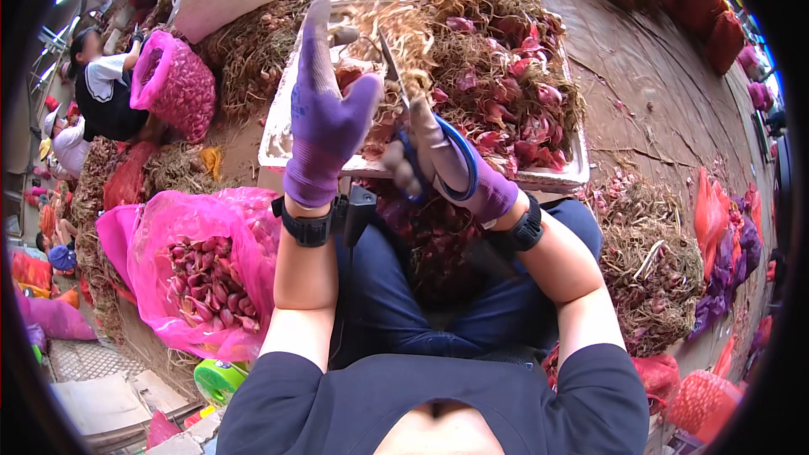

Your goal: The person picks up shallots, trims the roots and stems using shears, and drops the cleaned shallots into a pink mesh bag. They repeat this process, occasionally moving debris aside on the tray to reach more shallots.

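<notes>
Left hand (327, 122): thumb and forefinger spread, other fingers partly hidden. Right hand (451, 160): gripping blue-handled scissors (392, 61). Shallots (510, 88): beyond, right side of white tray (552, 176). Step, presumably: trimming; next cut calls for left-hand hold.

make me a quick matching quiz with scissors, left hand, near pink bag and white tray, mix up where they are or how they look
1. scissors
2. left hand
3. near pink bag
4. white tray

A. at left, holding loose shallots
B. open, gloved in purple
C. straight ahead, heaped with bulbs
D. in the right hand

Pairs: 1-D, 2-B, 3-A, 4-C
</notes>
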Motion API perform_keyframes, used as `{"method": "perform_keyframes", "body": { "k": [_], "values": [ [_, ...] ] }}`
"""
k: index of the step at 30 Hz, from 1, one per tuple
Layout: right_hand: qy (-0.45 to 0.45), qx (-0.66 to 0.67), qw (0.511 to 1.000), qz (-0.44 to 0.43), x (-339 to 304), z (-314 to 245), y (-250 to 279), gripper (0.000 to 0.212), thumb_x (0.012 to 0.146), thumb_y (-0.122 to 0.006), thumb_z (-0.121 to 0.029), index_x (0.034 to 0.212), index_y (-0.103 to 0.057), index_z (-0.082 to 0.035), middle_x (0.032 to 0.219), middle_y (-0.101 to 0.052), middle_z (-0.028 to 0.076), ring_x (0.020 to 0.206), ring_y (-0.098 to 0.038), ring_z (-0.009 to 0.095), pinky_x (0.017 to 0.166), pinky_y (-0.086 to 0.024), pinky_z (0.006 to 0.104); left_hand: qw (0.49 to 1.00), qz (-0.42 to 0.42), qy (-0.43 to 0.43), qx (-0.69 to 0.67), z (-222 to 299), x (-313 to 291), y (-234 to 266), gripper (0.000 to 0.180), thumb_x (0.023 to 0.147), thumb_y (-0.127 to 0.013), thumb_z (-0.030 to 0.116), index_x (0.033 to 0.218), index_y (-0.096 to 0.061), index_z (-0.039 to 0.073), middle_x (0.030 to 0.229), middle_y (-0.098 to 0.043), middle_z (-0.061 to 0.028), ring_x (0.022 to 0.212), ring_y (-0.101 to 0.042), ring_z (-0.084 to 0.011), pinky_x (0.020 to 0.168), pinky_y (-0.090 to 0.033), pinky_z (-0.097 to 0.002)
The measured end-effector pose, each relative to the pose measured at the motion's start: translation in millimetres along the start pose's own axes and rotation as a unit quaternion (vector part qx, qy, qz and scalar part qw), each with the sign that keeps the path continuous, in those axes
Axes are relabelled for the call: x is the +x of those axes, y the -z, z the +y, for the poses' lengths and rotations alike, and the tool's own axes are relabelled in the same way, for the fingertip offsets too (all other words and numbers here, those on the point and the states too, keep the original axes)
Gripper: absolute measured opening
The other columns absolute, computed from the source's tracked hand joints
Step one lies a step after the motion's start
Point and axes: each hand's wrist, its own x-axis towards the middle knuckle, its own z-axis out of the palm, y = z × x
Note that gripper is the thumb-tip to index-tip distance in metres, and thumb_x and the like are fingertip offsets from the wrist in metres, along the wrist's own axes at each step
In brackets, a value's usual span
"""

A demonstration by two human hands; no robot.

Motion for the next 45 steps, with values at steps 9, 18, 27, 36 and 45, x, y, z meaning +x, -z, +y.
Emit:
{"method": "perform_keyframes", "body": {
  "k": [9, 18, 27, 36, 45],
  "values": [
    [0.247, -0.077, 0.945, 0.202, 2, -28, 23, 0.040, 0.092, -0.065, -0.032, 0.114, -0.054, 0.000, 0.081, -0.063, 0.003, 0.069, -0.060, 0.008, 0.061, -0.049, 0.0220, 0.918, -0.112, 0.169, -0.340, -11, -1, -24, 0.069, 0.088, -0.057, 0.005, 0.148, -0.025, 0.001, 0.106, -0.062, -0.0066, 0.092, -0.060, -0.0130, 0.087, -0.050, -0.0269],
    [0.232, -0.137, 0.934, 0.235, -5, -28, 29, 0.046, 0.080, -0.075, -0.007, 0.119, -0.052, 0.002, 0.092, -0.059, -0.001, 0.082, -0.054, 0.005, 0.072, -0.046, 0.0203, 0.974, -0.047, 0.095, -0.200, -18, -14, -58, 0.019, 0.096, -0.058, 0.006, 0.112, -0.064, -0.003, 0.096, -0.065, 0.0019, 0.089, -0.058, -0.0047, 0.084, -0.048, -0.0214],
    [0.236, -0.026, 0.954, 0.183, -4, -31, 40, 0.040, 0.088, -0.065, -0.009, 0.123, -0.049, 0.003, 0.094, -0.063, 0.003, 0.083, -0.059, 0.008, 0.072, -0.048, 0.0214, 0.964, -0.061, 0.172, -0.193, -12, -17, -63, 0.023, 0.094, -0.055, 0.002, 0.116, -0.063, -0.001, 0.096, -0.067, -0.0020, 0.086, -0.058, -0.0057, 0.078, -0.047, -0.0204],
    [0.210, -0.054, 0.948, 0.234, 1, -24, 46, 0.046, 0.092, -0.066, -0.020, 0.127, -0.047, 0.002, 0.092, -0.061, 0.000, 0.078, -0.055, 0.005, 0.066, -0.045, 0.0200, 0.984, -0.039, 0.115, -0.128, -11, -23, -69, 0.022, 0.090, -0.053, -0.005, 0.109, -0.063, -0.002, 0.099, -0.066, -0.0043, 0.090, -0.058, -0.0069, 0.080, -0.047, -0.0212],
    [0.194, -0.012, 0.967, 0.165, -9, -38, 30, 0.053, 0.087, -0.069, -0.024, 0.128, -0.046, 0.001, 0.095, -0.061, 0.003, 0.083, -0.059, 0.010, 0.073, -0.047, 0.0220, 0.966, -0.028, 0.193, -0.167, -20, -23, -68, 0.026, 0.091, -0.043, -0.006, 0.111, -0.060, -0.002, 0.093, -0.065, -0.0070, 0.081, -0.063, -0.0121, 0.076, -0.054, -0.0252]
  ]
}}
